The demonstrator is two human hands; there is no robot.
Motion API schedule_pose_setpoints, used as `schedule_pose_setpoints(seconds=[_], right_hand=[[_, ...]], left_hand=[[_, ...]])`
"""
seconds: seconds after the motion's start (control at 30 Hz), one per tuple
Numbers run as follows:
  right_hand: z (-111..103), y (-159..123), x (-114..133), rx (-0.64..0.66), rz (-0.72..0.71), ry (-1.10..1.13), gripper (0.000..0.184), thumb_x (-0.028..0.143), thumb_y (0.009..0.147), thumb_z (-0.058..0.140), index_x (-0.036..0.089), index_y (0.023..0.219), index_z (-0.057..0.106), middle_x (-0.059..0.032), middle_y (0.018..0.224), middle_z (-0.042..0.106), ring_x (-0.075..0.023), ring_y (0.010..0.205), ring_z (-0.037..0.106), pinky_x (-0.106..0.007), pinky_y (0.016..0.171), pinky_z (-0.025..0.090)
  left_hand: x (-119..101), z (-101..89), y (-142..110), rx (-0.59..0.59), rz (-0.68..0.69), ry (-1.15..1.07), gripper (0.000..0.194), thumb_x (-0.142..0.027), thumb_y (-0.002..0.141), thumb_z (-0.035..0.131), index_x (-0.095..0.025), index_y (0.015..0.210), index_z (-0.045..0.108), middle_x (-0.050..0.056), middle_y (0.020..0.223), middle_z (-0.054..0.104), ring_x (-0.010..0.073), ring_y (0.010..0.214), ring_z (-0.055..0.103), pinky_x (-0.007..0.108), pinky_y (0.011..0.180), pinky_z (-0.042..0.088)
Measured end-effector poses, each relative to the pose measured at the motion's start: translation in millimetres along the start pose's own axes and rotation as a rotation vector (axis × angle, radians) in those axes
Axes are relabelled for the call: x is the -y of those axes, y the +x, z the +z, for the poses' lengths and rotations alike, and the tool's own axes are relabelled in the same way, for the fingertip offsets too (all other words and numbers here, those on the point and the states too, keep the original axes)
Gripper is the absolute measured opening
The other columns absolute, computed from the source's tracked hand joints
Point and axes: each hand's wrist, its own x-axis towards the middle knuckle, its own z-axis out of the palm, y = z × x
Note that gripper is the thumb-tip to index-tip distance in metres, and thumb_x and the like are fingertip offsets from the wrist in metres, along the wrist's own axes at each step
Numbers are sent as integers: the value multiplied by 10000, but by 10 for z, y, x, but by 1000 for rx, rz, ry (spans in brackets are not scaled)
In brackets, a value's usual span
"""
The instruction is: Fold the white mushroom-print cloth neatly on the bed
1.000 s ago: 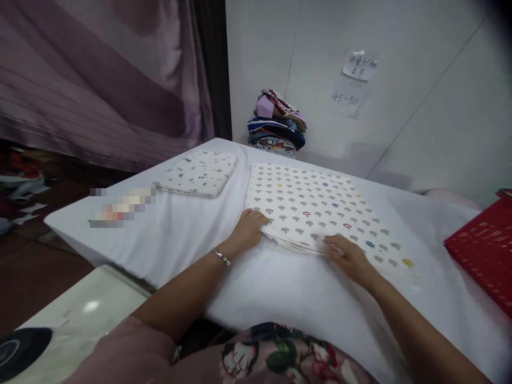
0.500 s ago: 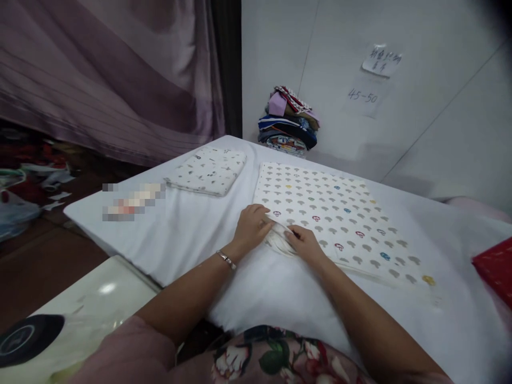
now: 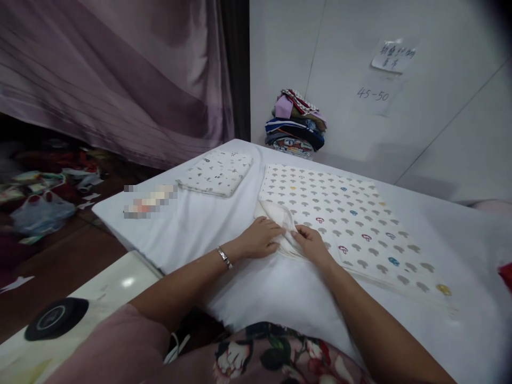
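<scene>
A: What is left of the mushroom cloth (image 3: 344,213)?
B: A folded cloth (image 3: 218,173), near but not touching. Both are on the white table (image 3: 192,229).
A: And the left hand (image 3: 261,238)?
B: It is by the mushroom cloth's near left corner, which is turned up. Its fingers touch the flap, but one cannot tell if they pinch.
A: The right hand (image 3: 314,244)?
B: Just right of that, nipping the mushroom cloth's near edge. Gentle pulling, with the layers lined up, should stop lumps there.
</scene>
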Motion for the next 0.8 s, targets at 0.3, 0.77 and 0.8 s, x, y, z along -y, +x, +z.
schedule_pose_setpoints(seconds=[0.3, 0.77, 0.8], right_hand=[[21, -101, 72, 1, -138, -199, 230, 336, 832, 463, 208, 913, 636, -11, 841, 631, -160, 743, 549, -266, 674, 426], [277, -133, 331, 205, -418, -813, 268, 224, 871, 429, 256, 1096, 571, -59, 1069, 586, -207, 995, 523, -320, 790, 450], [296, -115, 363, 216, -412, -824, 255, 222, 869, 438, 254, 1081, 575, -58, 1047, 587, -203, 984, 524, -310, 780, 446]], left_hand=[[-110, -98, -388, 40, -64, 165, 127, -311, 772, 580, -190, 809, 574, 43, 836, 564, 193, 829, 496, 339, 800, 339], [-214, 55, -690, -243, -727, -249, 286, -428, 816, 478, -194, 745, 625, 17, 746, 630, 155, 678, 549, 260, 596, 384], [-201, 67, -656, -241, -753, -322, 322, -455, 812, 472, -189, 708, 622, 14, 702, 632, 148, 641, 551, 253, 575, 381]])
